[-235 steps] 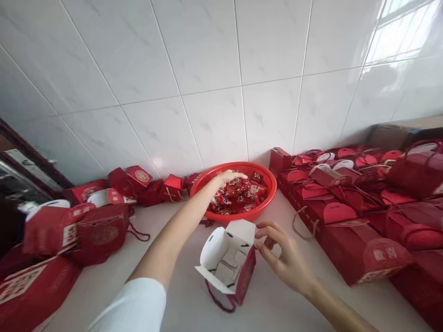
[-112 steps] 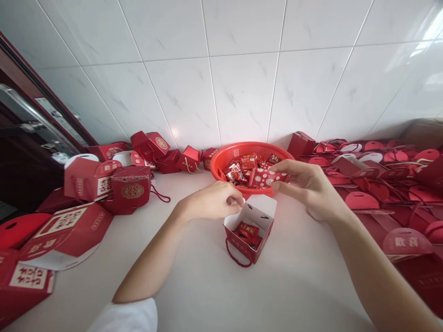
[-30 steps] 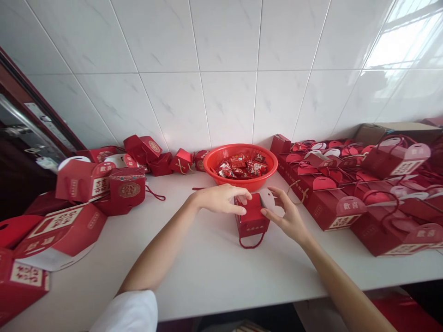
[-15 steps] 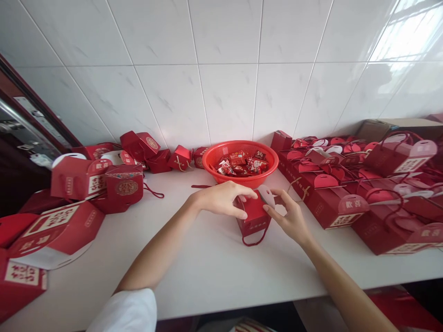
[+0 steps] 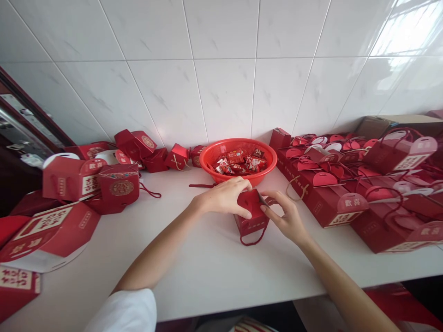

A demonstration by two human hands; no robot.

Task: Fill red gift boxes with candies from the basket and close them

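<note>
A small red gift box with a dark red cord handle stands on the white table, in front of a basket. My left hand curves over its left side, thumb and fingers gripping the top part. At the box's right, my right hand pinches a rounded end flap between thumb and fingers. The flap now appears edge-on and dark. Parts of the box top are hidden behind my left fingers. Just behind, the red plastic basket holds wrapped candies.
Many red gift boxes with cord handles fill the right side. More red boxes are piled at left, with smaller ones along the tiled wall. A cardboard box sits at the back right.
My right hand has tilted the flap over toward the box top, so its pale face no longer shows. My left hand stays on the box; the view has shifted slightly.
</note>
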